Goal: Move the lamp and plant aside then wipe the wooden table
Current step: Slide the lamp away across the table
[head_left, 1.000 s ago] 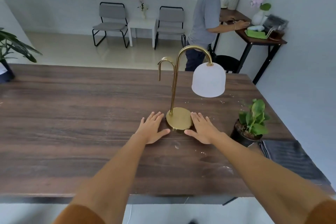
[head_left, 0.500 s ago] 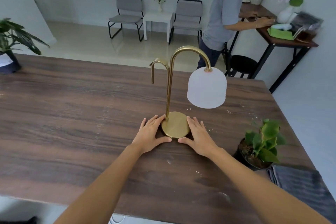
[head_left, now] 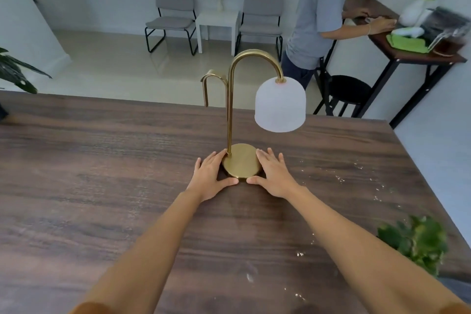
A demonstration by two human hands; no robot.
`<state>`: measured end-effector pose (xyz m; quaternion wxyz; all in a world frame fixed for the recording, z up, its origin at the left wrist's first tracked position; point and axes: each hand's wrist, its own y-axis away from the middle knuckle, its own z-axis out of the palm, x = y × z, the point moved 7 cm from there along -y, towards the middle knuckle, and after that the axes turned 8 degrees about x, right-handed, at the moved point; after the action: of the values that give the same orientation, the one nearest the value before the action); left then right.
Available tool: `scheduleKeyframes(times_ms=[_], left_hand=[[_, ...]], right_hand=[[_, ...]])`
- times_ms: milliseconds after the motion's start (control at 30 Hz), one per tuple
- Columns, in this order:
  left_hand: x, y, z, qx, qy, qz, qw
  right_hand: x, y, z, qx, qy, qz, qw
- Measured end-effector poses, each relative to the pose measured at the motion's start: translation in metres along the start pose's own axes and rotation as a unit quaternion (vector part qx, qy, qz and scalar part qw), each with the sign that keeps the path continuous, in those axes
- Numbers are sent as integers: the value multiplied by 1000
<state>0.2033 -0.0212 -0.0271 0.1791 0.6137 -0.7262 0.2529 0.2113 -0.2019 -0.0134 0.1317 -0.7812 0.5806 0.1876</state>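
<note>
A brass lamp [head_left: 241, 162] with a curved stem and a white dome shade [head_left: 280, 106] stands upright on the dark wooden table [head_left: 102, 186]. My left hand [head_left: 210, 176] presses against the left side of its round base and my right hand [head_left: 274, 177] against the right side. Both thumbs meet at the near rim, so the base is clasped between them. A small green potted plant [head_left: 418, 242] sits blurred at the table's right edge, apart from my right forearm. White crumbs [head_left: 339, 178] are scattered on the wood to the right.
A grey cloth [head_left: 456, 285] peeks in beside the plant at the lower right. A large leafy plant [head_left: 15, 71] stands at the far left edge. Beyond the table, a person [head_left: 318, 13] works at a side desk near a black stool [head_left: 349, 89].
Both hands have slid the lamp away from me, toward the table's far edge. The potted plant now lies lower in view, closer to me than the lamp.
</note>
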Motion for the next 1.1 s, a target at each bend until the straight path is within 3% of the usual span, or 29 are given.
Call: scheduleKeyframes(times_ms=[633,867,1100], left_hand=[[-28,-151,11,19,-1,-9,1000],[-28,-155,12,9,-10,-25,1000],[-13,-117,6,-36,-2,-68,997]], right_hand=[[29,-142,-19,-25,-2,76,997],[26,-140,-22,-29,-7,96,995],[19,-85,-28,-6,-39,150,988]])
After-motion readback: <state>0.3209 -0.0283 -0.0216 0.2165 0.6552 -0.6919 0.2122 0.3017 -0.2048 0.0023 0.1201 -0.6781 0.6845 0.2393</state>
